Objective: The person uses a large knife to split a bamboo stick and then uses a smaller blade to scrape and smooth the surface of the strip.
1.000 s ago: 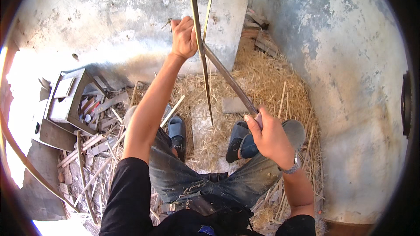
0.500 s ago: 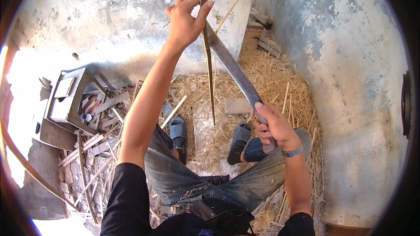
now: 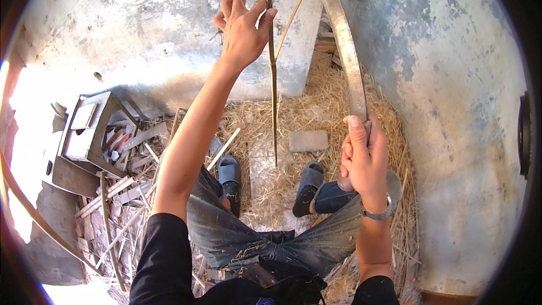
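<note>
My left hand (image 3: 244,33) is raised in front of me, pinching a long thin bamboo strip (image 3: 274,93) between thumb and forefinger, its other fingers loosely bent. The strip hangs nearly upright; its top runs out of view and its lower end tapers down between my feet. To the right, my right hand (image 3: 366,161) is wrapped round the handle of a machete (image 3: 349,51). Its long, slightly curved blade points up and away, apart from the strip. A thinner pale stick (image 3: 293,17) slants beside the strip; I cannot tell whether they are joined.
A worn wall (image 3: 440,79) rises close on the right, another ahead. Straw (image 3: 316,99) covers the floor round a grey brick (image 3: 308,140) and my slippered feet. At left, a wooden stool-like frame (image 3: 84,135) lies beside scrap wood, and a curved pole (image 3: 39,217) leans.
The machete has swung away from the strip to the right, its blade now more upright. My right hand has risen slightly; my left hand and the strip have shifted a little right.
</note>
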`<state>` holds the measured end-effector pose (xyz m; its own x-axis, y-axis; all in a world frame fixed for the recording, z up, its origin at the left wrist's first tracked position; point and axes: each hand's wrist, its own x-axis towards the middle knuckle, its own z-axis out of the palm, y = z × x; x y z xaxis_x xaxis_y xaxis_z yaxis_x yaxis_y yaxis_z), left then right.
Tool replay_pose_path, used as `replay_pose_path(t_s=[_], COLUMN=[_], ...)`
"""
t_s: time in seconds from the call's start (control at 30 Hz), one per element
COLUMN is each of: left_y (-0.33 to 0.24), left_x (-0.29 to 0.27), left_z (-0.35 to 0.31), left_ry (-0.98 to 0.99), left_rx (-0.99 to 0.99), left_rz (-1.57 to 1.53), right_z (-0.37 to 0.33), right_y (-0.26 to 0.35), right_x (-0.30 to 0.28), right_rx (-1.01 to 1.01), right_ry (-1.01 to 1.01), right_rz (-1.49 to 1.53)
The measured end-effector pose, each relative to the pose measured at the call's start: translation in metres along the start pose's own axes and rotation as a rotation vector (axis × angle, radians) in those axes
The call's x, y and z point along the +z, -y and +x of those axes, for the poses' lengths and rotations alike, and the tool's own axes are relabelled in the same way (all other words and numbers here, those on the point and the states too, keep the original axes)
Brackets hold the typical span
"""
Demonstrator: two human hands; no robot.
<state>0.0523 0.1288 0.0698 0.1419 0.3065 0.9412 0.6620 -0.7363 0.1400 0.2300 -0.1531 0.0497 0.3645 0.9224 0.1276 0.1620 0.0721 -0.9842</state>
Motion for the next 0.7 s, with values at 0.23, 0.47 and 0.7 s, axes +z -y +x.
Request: replay_pose_path(t_s=[0.23,0.47,0.7], left_y=[-0.009,-0.011,-0.017], left_x=[-0.012,-0.031,-0.027], left_z=[-0.001,0.036,0.043], left_ry=[-0.034,0.043,0.085], left_rx=[0.025,-0.178,-0.198], left_rz=[-0.032,-0.271,-0.096], right_z=[-0.009,-0.009,-0.01], right_y=[-0.045,-0.026,-0.013], right_x=[0.001,-0.006,-0.002], right_rx=[-0.108,0.215,0.349], right_ry=[0.297,0.358,0.32], right_rz=[-0.424,-0.16,0.138])
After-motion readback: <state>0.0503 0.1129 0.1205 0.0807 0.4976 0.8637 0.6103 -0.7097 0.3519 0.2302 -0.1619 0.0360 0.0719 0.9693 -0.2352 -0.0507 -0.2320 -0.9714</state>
